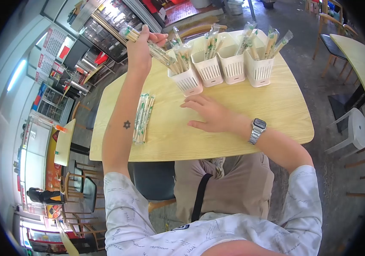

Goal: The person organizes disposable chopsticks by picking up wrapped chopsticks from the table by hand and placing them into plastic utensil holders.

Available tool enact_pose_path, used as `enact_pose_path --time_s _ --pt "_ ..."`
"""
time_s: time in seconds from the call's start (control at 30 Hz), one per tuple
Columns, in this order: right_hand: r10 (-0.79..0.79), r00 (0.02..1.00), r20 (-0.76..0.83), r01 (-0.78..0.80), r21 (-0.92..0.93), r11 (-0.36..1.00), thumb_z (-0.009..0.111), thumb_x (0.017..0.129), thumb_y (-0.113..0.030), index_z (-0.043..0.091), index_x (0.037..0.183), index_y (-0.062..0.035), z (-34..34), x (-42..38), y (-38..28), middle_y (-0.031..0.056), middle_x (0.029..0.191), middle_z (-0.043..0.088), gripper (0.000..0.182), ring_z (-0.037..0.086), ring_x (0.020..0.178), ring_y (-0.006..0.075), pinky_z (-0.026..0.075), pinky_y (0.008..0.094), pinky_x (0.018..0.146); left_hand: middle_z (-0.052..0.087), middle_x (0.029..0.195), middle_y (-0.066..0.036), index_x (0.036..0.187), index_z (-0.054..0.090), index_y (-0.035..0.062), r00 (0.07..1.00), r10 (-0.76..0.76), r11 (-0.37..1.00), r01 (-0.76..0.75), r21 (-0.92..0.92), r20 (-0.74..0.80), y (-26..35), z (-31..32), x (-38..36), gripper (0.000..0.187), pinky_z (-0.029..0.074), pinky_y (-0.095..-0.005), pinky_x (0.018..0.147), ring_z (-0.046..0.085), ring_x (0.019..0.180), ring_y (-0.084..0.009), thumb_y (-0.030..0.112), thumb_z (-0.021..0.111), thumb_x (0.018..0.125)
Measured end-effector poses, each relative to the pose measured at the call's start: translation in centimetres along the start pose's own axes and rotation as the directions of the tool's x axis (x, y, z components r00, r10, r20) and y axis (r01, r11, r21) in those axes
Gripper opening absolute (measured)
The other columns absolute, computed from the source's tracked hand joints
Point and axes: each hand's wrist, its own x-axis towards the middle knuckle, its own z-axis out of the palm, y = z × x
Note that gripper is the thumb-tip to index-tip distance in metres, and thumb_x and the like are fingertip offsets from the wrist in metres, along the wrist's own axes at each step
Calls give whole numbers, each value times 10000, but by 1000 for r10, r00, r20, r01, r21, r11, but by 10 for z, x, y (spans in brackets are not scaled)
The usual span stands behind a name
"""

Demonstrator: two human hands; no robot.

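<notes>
My left hand [140, 50] is raised over the far left of the table, its fingers closed around paper-wrapped chopsticks [160, 54]. Their lower ends slant down toward the mouth of the leftmost white slotted holder [186, 81], where other wrapped chopsticks [183, 54] stand. Just in front of that holder, my right hand [208, 112] rests on the wooden table [216, 143] with fingers stretched out, holding nothing. A loose row of wrapped chopsticks [144, 117] lies beside my left forearm.
More white holders, the second [208, 70], the third [232, 66] and the rightmost [259, 70], stand to the right with wrapped chopsticks in them. A chair [153, 181] is pushed under the near edge. At the right are a white stool [355, 128] and another table [359, 59].
</notes>
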Motion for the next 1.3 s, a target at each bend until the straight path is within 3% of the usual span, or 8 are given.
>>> enact_pose_path --time_s 0.2,0.4,0.63,0.83,0.97,1.07,1.1,1.3 --pt "-30 999 -36 30 10 999 692 889 -298 562 1203 -75 6 -1 6 129 1221 549 406 511 1195 318 437 443 986 675 864 -163 761 568 11 999 -50 993 50 103 -7 -31 -7 -1 353 535 -377 842 675 923 -268 245 534 1023" --pt "-44 999 16 45 -10 999 682 890 -275 579 1167 -88 8 -2 8 117 1165 571 349 533 1159 308 440 436 964 713 779 -104 796 711 -21 991 111 802 -46 596 -71 -79 -11 -17 390 503 -337 732 677 759 -188 316 603 960" --pt "-1 996 94 -1 21 1000 679 880 -222 596 1146 -79 9 -4 9 111 1169 573 313 525 1160 310 422 433 989 715 914 -94 1098 703 6 988 -92 787 -1 617 120 -72 -23 -7 330 498 -323 768 638 820 -149 254 707 880" --pt "18 984 175 -11 -44 999 668 880 -221 607 1137 -95 6 -7 9 91 1128 580 294 542 1099 285 438 420 939 624 1207 -133 1386 464 -27 860 -430 706 129 697 275 4 -40 -18 602 481 -319 865 584 1031 -159 168 708 871" --pt "13 985 174 -4 -49 999 645 889 -251 615 1117 -104 11 -7 11 75 1105 588 273 529 1119 266 438 419 941 455 1452 -227 1497 278 -18 862 -288 926 140 350 418 30 -67 4 817 420 -438 1078 526 1270 -330 352 703 904" --pt "2 987 158 5 -44 999 646 887 -245 618 1100 -103 15 -8 12 76 1095 594 257 538 1106 270 440 413 934 502 1404 -235 1482 295 -39 919 -177 966 92 243 353 30 -31 17 819 431 -386 1064 501 1302 -298 436 665 927" --pt "10 986 167 -2 -52 999 655 881 -237 616 1100 -100 12 -7 10 83 1092 596 261 548 1093 280 442 414 932 503 1417 -206 1440 380 -29 920 -168 911 8 412 354 23 -24 26 713 408 -408 1081 510 1291 -317 509 514 993" --pt "13 983 185 -8 -27 1000 647 885 -234 622 1088 -90 8 -8 11 103 1063 617 250 566 1084 283 448 424 923 675 1182 -96 1338 543 -6 838 -426 729 94 678 342 -8 22 52 562 458 -304 915 604 1047 -179 453 483 1020"
